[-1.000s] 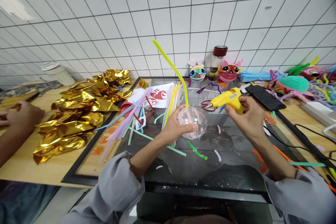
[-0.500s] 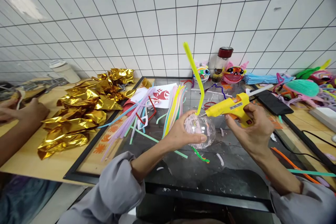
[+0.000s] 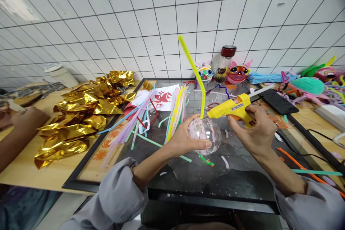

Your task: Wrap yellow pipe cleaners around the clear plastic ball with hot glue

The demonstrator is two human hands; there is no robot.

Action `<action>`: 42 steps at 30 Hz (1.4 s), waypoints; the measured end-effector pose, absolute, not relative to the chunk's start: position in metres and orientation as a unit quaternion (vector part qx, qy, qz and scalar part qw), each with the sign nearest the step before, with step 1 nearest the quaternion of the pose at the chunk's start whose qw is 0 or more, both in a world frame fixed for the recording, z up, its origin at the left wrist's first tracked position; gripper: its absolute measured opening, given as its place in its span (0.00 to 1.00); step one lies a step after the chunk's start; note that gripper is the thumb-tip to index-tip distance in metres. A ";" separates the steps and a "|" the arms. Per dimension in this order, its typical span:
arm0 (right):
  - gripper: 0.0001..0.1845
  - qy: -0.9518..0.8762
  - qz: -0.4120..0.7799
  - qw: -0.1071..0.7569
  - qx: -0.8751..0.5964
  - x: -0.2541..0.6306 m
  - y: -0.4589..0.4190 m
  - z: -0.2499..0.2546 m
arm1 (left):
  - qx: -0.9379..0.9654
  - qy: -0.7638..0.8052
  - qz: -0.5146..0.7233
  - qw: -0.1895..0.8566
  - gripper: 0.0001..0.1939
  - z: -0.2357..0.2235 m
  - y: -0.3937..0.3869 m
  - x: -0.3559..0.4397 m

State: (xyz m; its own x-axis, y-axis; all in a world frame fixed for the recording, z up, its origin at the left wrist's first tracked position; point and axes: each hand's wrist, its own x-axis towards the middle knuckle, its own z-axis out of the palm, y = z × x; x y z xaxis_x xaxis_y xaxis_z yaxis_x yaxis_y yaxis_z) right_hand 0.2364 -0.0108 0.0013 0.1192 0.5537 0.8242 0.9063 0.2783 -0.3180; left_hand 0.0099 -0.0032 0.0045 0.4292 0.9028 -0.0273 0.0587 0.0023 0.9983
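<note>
My left hand (image 3: 185,138) is wrapped round a clear plastic ball (image 3: 212,134) with pale pink stuff showing in it or on it. From the ball's top a bent yellow pipe cleaner (image 3: 198,75) stands up and leans left at its upper end. A yellow hot glue gun (image 3: 231,109) is gripped in my right hand (image 3: 256,127), with a white glue stick (image 3: 262,92) poking out of its back. The gun's nozzle is at the ball's top, close to the foot of the pipe cleaner; whether they touch I cannot tell.
Gold foil (image 3: 81,115) lies at left, beside a co-worker's hand (image 3: 29,122). Bundled pastel pipe cleaners (image 3: 176,115) and a red-printed paper (image 3: 163,97) are behind my left hand. A lidded bottle (image 3: 225,64), decorated balls (image 3: 238,72) and a black phone (image 3: 280,100) sit farther back.
The upper end of the yellow pipe cleaner has tipped further left. The nozzle stays by its foot, and both hands keep their hold. The whole view has shifted slightly.
</note>
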 end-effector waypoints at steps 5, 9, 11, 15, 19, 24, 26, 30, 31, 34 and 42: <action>0.15 -0.638 -0.161 0.481 -0.580 0.236 -0.011 0.005 | 0.614 0.403 0.353 0.580 0.50 0.001 -0.002 0.009; 0.14 -0.642 -0.150 0.489 -0.572 0.236 -0.011 0.007 | 0.615 0.402 0.348 0.582 0.50 0.001 -0.002 0.009; 0.14 -0.643 -0.146 0.492 -0.569 0.237 -0.011 0.007 | 0.617 0.401 0.346 0.583 0.50 0.001 -0.002 0.008; 0.14 -0.647 -0.145 0.502 -0.556 0.238 -0.011 0.007 | 0.622 0.408 0.348 0.571 0.50 0.002 -0.003 0.008; 0.14 -0.650 -0.138 0.505 -0.550 0.239 -0.011 0.006 | 0.609 0.414 0.347 0.581 0.50 0.003 -0.003 0.008; 0.15 -0.647 -0.140 0.505 -0.553 0.239 -0.012 0.005 | 0.617 0.408 0.344 0.578 0.49 0.003 -0.003 0.007; 0.15 -0.645 -0.138 0.503 -0.558 0.239 -0.012 0.005 | 0.621 0.403 0.348 0.575 0.48 0.003 -0.003 0.007; 0.15 -0.642 -0.132 0.498 -0.568 0.238 -0.012 0.005 | 0.613 0.399 0.349 0.586 0.49 0.003 -0.004 0.008; 0.15 -0.642 -0.133 0.497 -0.569 0.237 -0.012 0.005 | 0.609 0.400 0.349 0.589 0.50 0.003 -0.004 0.008; 0.14 -0.645 -0.135 0.497 -0.564 0.237 -0.012 0.005 | 0.609 0.397 0.349 0.591 0.50 0.004 -0.004 0.009; 0.15 -0.639 -0.123 0.500 -0.571 0.238 -0.012 0.006 | 0.622 0.401 0.344 0.578 0.50 0.002 -0.004 0.009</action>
